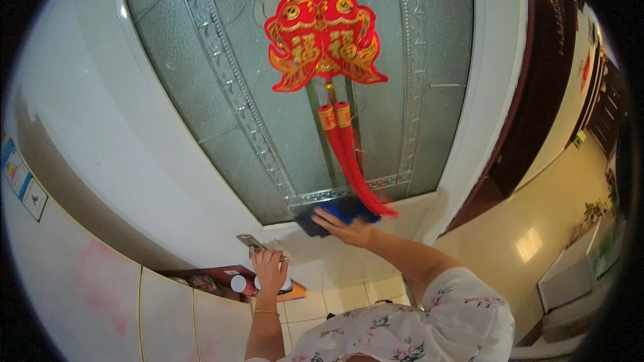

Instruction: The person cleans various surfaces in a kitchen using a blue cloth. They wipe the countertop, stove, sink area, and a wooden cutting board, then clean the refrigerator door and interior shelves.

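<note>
My left hand (270, 270) is closed around the metal lever handle (248, 242) of a white-framed door (417, 216). My right hand (349, 231) presses a dark blue and black cloth (313, 224) against the lower edge of the patterned glass panel (271, 171). Its fingers are spread over the cloth, and part of the cloth lies behind the tassel. A red and gold double-fish ornament (324, 40) hangs in front of the glass. Its long red tassel (349, 161) reaches down to the cloth, with a blurred tip.
To the left stands a pale cabinet or appliance (90, 281) bearing a label (22, 178). Bottles with white lids (239, 284) and an orange box (299, 291) sit low beside my left wrist. Floor tiles (304, 306) show below. On the right are dark wood trim (538, 75) and a plant (596, 209).
</note>
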Demonstrator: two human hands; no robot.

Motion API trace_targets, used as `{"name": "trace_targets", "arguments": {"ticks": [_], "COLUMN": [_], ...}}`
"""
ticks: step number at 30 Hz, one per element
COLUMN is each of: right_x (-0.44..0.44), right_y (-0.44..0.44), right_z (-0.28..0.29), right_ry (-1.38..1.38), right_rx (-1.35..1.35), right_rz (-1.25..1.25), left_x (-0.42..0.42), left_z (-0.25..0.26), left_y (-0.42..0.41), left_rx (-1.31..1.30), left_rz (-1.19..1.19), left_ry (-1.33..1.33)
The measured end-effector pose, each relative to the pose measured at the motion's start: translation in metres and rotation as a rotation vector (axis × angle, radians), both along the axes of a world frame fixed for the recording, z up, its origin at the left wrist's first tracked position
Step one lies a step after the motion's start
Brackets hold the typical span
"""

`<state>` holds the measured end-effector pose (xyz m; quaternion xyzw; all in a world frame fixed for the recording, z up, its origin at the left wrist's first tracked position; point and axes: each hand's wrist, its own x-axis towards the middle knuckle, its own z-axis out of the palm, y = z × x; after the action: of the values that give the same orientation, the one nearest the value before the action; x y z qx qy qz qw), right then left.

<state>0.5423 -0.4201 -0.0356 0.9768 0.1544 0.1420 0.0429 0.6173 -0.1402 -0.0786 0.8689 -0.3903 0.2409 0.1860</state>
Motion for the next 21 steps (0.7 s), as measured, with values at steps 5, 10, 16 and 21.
{"name": "trace_targets", "arguments": {"ticks": [5, 10, 16, 21], "right_x": [-0.071, -0.106, -0.058, -0.069], "right_y": [-0.112, -0.158, -0.116, -0.128], "right_z": [-0.017, 0.074, 0.164, 0.144], "right_ry": [-0.309, -0.751, -0.865, -0.578], "right_rx": [-0.502, -0.074, -0.089, -0.418], "right_rz": [-0.390, -0.346, -0.148, 0.192], "left_x": [-0.001, 0.008, -0.039, -0.069], "left_z": [0.005, 0.018, 0.172, 0.275], "left_y": [-0.010, 0.004, -0.122, -0.232], "left_rx": [-0.009, -0.574, -0.791, -0.823], "left_rz": [0.000, 0.026, -0.297, -0.064], "left_ry": [0.053, 0.510, 0.195, -0.108]}}
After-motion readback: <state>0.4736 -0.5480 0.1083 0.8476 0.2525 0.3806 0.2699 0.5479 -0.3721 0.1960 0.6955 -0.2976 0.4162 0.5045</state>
